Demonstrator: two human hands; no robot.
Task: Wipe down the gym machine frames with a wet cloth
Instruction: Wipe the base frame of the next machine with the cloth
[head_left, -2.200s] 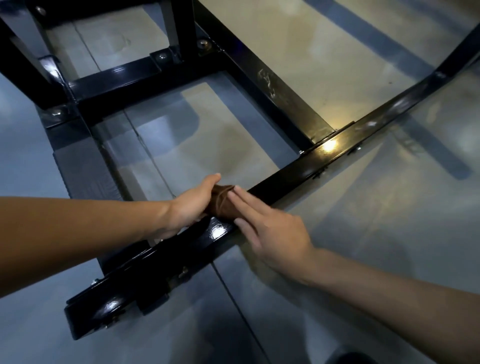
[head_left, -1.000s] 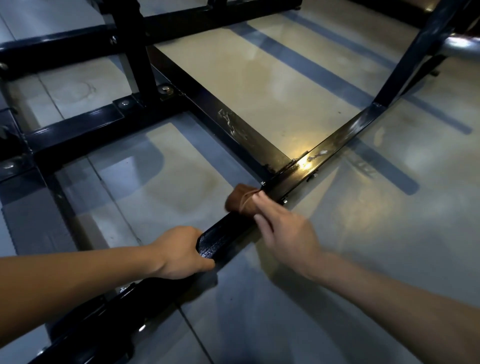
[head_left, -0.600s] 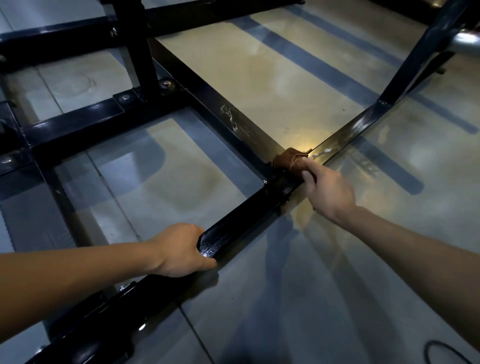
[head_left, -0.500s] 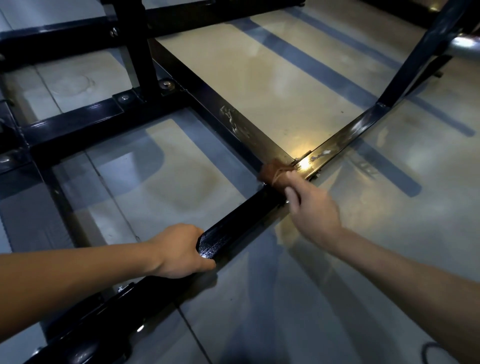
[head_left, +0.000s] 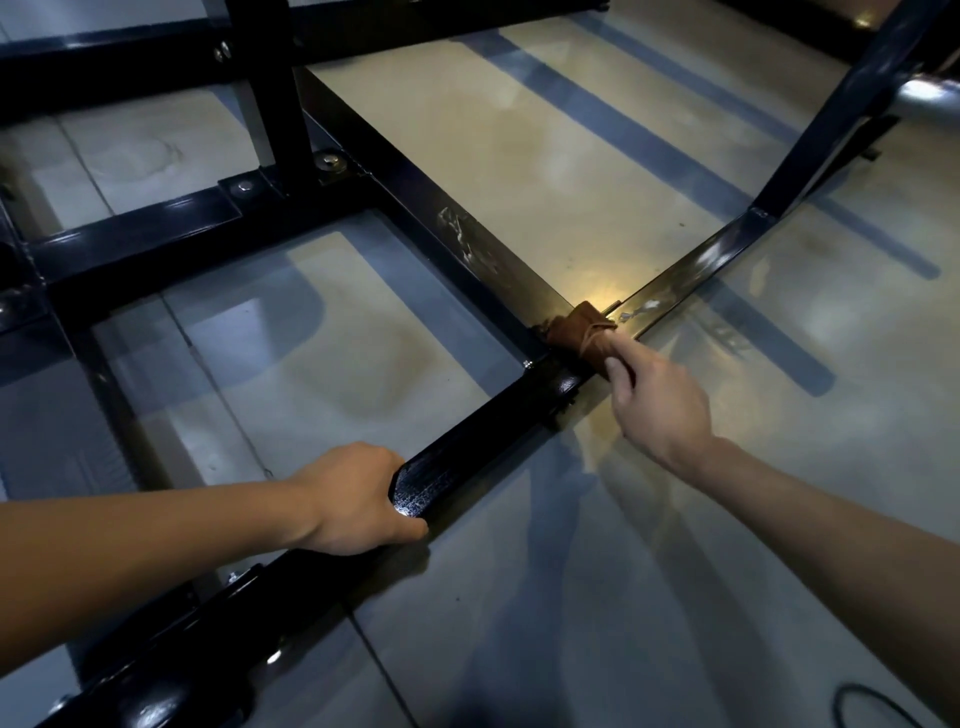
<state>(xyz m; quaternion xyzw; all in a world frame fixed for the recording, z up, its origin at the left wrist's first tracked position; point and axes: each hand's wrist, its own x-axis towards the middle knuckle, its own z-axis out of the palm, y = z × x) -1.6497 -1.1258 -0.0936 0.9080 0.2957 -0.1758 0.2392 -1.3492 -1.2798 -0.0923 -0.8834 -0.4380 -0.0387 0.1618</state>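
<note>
- My right hand (head_left: 657, 402) has slid the brown cloth (head_left: 582, 335) up the black frame bar (head_left: 467, 457) to the crossbar joint, gripping it.
- My left hand (head_left: 353, 501) clasps the bar's nearer stretch.

Glossy black painted metal frame (head_left: 467, 457), scuffed in places; soft brown cloth (head_left: 582, 332); smooth, shiny floor (head_left: 571, 156).

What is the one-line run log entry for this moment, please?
step: wiping | right hand: holds brown cloth at black frame bar joint | left hand: grips bar
</note>
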